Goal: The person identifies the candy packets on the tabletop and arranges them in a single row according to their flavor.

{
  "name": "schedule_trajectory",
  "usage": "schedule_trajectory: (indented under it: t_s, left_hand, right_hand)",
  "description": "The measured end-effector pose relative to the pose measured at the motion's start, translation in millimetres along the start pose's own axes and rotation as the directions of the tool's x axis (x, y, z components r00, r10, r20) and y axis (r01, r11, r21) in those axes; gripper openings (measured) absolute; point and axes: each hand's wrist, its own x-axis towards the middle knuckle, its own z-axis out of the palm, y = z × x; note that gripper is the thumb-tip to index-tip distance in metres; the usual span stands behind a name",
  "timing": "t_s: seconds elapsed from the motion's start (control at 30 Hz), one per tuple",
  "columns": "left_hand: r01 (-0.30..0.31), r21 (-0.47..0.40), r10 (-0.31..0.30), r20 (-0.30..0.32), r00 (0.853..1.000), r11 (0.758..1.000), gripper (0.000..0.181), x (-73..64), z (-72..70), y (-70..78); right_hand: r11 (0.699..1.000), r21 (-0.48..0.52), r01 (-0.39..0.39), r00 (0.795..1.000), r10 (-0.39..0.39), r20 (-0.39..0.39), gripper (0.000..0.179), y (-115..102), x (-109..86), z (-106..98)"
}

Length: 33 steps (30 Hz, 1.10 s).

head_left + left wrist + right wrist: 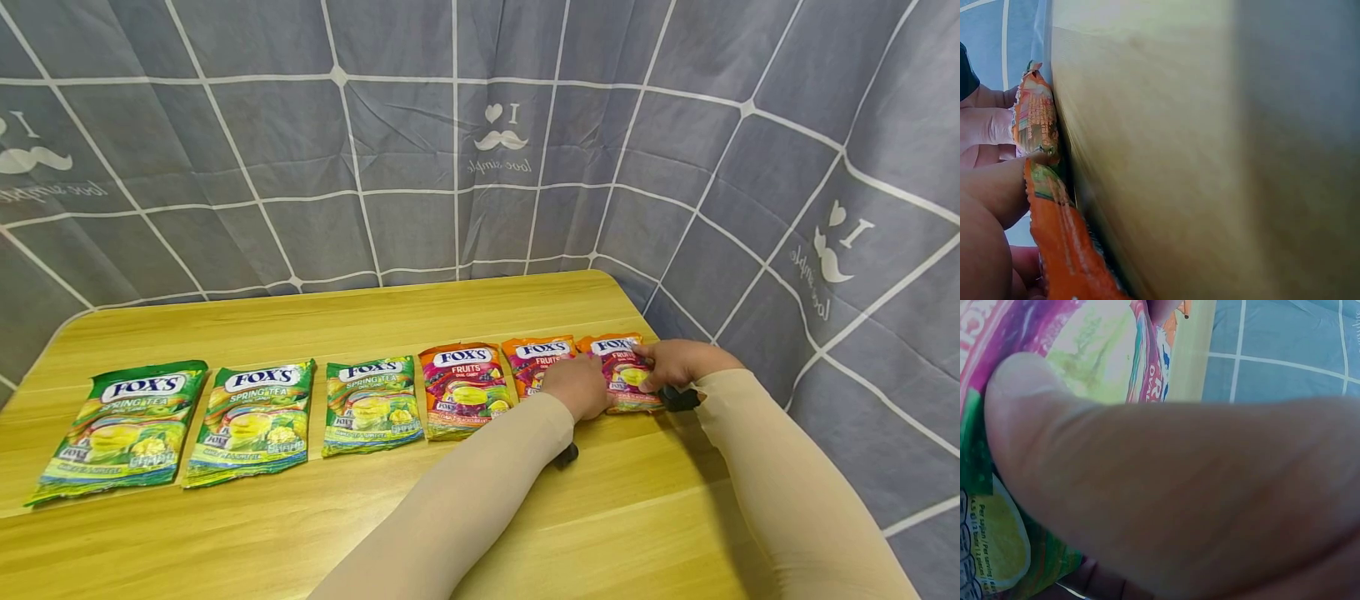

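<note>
At the right end of a row, my right hand grips the right edge of a red-and-orange FOX'S Fruits candy bag. The right wrist view shows its thumb pressed on the printed front, with other fingers at the bag's edge. My left hand reaches across the lower right of the neighbouring Fruits bag. Its fingertips are right at the left edge of the end bag; I cannot tell whether they pinch it. In the left wrist view, the left thumb lies where the two bags meet.
Left of my hands, another Fruits bag and three green FOX'S Spring Tea bags lie face up in the row. Beneath them is a wood-grain table. A grey checked curtain surrounds its back and sides.
</note>
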Motion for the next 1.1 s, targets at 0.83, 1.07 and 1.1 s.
schedule_trajectory:
  t_s: [0.83,1.07,1.1]
  left_hand:
    - [-0.036,-0.007,0.036,-0.006,0.999,0.999,0.077,3.7,1.6,-2.9]
    - [-0.027,0.008,0.027,-0.008,1.0,1.0,0.07,4.4,0.3,-2.3]
    - [-0.023,0.006,0.023,-0.008,1.0,1.0,0.068,4.7,0.5,-2.0]
  right_hand:
    - [0.999,0.029,-0.017,1.0,0.017,0.015,0.096,0.7,3.5,-2.4]
    - [1.0,0.008,-0.02,1.0,0.02,0.011,0.096,0.4,3.9,-2.9]
    - [1.0,0.008,-0.022,1.0,0.022,0.012,0.096,0.2,3.7,-3.1]
